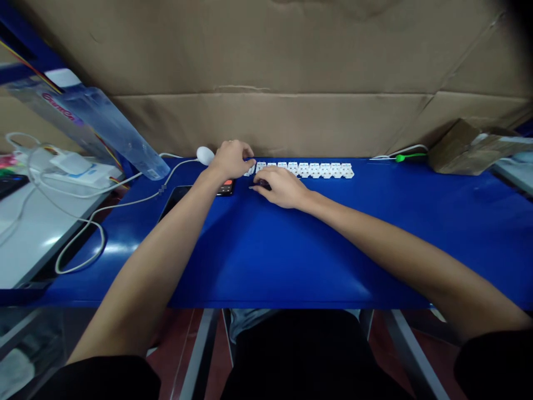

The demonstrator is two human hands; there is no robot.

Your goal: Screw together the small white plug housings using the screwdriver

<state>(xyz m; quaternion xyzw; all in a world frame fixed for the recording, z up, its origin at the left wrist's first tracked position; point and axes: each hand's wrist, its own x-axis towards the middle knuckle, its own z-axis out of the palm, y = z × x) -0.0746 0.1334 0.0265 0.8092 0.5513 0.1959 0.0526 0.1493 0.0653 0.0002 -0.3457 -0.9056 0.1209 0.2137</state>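
A row of small white plastic pieces [315, 170] with notched edges lies along the back of the blue table. My left hand [231, 159] is at the row's left end, fingers curled and fingertips on the endmost white piece [249, 170]. Just to its right, my right hand [283, 186] rests low over the front of the row, thumb and fingers closed around a small dark thing [263, 183]. That thing is mostly hidden, so its kind does not show. Beneath my left wrist a phone [225, 189] with a lit screen partly shows.
A dark flat device [175, 195] lies under my left forearm. A white cable [100, 222] loops across the table's left side to a white rounded plug [205, 155]. A clear bottle [110, 130] leans at left. A cardboard box [458, 147] stands at right, before the cardboard wall [316, 122].
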